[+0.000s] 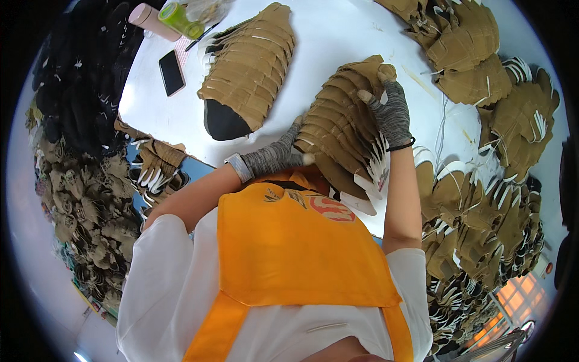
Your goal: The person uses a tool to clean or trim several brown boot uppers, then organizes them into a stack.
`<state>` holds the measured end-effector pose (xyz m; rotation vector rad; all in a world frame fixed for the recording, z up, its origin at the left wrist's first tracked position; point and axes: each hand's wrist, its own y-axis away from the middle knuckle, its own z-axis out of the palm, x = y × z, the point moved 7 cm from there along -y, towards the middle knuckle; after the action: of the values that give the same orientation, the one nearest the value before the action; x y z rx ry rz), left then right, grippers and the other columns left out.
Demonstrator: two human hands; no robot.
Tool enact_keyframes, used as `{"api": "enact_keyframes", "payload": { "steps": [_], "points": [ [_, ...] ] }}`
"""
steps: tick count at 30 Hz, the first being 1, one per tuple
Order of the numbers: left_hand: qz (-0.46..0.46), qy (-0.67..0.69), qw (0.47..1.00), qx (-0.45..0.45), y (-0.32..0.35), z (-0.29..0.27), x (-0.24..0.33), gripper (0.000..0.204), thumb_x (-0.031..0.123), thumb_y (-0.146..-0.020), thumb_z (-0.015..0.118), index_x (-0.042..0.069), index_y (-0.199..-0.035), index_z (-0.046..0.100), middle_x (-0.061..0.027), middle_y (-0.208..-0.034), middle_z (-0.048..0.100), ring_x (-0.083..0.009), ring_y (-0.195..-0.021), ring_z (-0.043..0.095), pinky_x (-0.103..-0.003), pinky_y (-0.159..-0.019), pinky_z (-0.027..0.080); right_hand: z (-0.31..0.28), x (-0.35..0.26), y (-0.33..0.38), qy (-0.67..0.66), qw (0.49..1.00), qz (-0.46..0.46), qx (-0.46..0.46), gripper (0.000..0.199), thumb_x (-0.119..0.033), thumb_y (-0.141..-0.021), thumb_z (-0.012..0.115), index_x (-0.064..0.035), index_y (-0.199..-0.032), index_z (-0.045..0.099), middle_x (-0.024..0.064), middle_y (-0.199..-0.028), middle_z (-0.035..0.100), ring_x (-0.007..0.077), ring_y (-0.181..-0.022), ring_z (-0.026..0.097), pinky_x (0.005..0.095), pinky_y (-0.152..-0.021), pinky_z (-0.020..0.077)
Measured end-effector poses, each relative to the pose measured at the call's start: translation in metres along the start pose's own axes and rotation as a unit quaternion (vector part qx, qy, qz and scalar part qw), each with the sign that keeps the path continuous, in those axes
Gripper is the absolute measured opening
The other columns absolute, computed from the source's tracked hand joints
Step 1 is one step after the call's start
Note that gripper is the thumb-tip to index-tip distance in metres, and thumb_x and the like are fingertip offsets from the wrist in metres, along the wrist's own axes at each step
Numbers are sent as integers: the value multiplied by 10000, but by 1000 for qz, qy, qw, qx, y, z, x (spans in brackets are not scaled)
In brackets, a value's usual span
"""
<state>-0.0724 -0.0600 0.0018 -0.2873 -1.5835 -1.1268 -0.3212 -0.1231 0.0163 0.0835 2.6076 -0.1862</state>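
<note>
A fanned stack of brown shoe uppers (pixel 338 117), its pieces overlapping in rows with white tabs along the right edge, lies tilted on the white table near my chest. My left hand (pixel 274 158), in a grey knit glove with bare fingertips, grips the stack's near left end, its thumb on the lowest piece. My right hand (pixel 392 111), gloved alike, is closed around the far right edge, with thumb and fingertips on the brown material. A second overlapping stack of brown uppers (pixel 253 60), with a black piece at its near end, lies farther left, untouched.
The white table (pixel 145 108) carries a dark phone (pixel 172 73), a pen (pixel 202 36), a pink bottle (pixel 152 21) and a green cup (pixel 180 21) at far left. Heaps of brown uppers (pixel 470 223) crowd the right; dark (pixel 81 78) and brown piles (pixel 90 205) stand left.
</note>
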Motion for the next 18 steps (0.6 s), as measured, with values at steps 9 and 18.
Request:
{"api": "enact_keyframes", "payload": {
  "steps": [9, 18],
  "points": [
    [-1, -313, 941, 127, -41, -3, -62, 723, 298, -848, 619, 14, -1413, 269, -237, -1090, 610, -354, -990, 599, -396, -873, 462, 12, -6, 1, 90, 992, 74, -39, 561, -450, -925, 502, -39, -1307, 486, 184, -1304, 522, 343, -1176, 518, 388, -996, 406],
    [49, -306, 933, 182, -85, 7, -139, 604, 238, -845, 619, 28, -1351, 366, -208, -1191, 578, -343, -1073, 566, -383, -942, 427, 21, -43, 2, 95, 972, 61, -205, 1160, -645, -653, 722, 107, -1399, 248, 283, -1382, 403, 342, -1281, 425, 349, -1059, 348]
  ]
}}
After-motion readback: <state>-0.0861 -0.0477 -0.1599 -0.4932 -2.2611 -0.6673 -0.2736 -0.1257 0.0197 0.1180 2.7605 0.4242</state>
